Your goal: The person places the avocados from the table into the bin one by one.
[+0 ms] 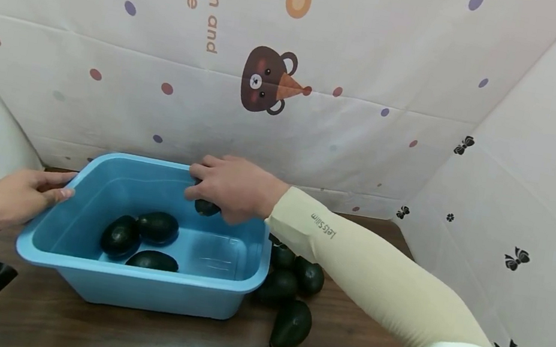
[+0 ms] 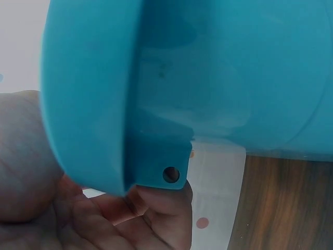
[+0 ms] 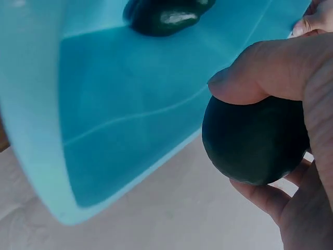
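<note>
A blue plastic basin (image 1: 155, 293) stands on the table with three dark green avocados (image 1: 158, 227) on its floor, toward the left. Over the far right part of the basin, my right hand (image 1: 237, 188) holds another avocado (image 3: 252, 140) between thumb and fingers. The right wrist view shows the thumb across its top and fingertips beneath. At the basin's left end my left hand (image 1: 14, 201) grips the rim, its thumb on the upper edge. In the left wrist view, curled fingers (image 2: 166, 208) sit under the rim, by a tab with a hole.
Several more avocados (image 1: 291, 327) lie on the brown wooden table (image 1: 163, 343) just right of the basin, partly under my right forearm. Behind the basin hangs a white printed sheet (image 1: 347, 148) with bears and dots; similar sheets enclose both sides.
</note>
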`<action>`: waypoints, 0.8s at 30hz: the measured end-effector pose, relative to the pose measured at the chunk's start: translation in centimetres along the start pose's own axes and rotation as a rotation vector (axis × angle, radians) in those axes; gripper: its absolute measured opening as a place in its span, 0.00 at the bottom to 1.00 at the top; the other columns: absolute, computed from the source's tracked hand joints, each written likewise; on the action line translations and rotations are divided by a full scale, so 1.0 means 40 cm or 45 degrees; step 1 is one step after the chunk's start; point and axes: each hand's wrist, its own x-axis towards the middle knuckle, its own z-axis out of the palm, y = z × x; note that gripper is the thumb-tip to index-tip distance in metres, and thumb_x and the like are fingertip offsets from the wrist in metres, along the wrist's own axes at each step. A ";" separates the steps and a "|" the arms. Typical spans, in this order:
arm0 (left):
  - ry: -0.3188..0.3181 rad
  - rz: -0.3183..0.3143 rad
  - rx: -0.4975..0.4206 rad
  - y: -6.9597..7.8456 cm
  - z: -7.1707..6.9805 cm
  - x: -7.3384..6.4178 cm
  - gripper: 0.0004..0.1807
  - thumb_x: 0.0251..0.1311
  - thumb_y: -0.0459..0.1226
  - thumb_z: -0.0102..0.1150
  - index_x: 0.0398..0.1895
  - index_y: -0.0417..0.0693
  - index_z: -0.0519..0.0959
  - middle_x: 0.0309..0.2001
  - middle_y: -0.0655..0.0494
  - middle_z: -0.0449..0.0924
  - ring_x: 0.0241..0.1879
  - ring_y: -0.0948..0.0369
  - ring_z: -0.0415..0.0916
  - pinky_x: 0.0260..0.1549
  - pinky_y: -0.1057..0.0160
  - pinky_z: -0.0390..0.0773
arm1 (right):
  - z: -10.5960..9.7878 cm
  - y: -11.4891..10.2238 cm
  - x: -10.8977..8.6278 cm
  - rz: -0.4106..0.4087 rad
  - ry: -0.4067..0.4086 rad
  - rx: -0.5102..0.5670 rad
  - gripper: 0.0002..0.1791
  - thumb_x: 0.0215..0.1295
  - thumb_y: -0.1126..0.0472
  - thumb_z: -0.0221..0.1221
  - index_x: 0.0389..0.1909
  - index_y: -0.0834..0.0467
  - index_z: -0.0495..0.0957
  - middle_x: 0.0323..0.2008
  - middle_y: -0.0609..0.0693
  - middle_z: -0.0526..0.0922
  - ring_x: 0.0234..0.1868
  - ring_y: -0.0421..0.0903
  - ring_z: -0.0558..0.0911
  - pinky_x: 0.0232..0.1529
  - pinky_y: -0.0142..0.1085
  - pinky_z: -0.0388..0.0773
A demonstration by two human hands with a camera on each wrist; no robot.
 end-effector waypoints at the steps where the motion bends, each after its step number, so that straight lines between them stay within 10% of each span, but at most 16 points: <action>1: 0.001 0.000 0.001 0.000 0.000 0.000 0.39 0.75 0.50 0.36 0.73 0.28 0.44 0.61 0.15 0.59 0.42 0.38 0.79 0.31 0.51 0.84 | 0.001 -0.003 0.004 -0.007 -0.001 -0.001 0.25 0.64 0.57 0.59 0.62 0.38 0.72 0.55 0.47 0.74 0.54 0.46 0.69 0.55 0.40 0.74; 24: -0.002 -0.015 -0.002 -0.002 0.000 0.003 0.39 0.74 0.51 0.37 0.73 0.30 0.43 0.62 0.15 0.57 0.44 0.34 0.78 0.31 0.50 0.84 | 0.022 -0.033 0.071 -0.059 -0.108 -0.019 0.27 0.64 0.53 0.61 0.64 0.36 0.70 0.56 0.46 0.73 0.56 0.46 0.69 0.55 0.38 0.74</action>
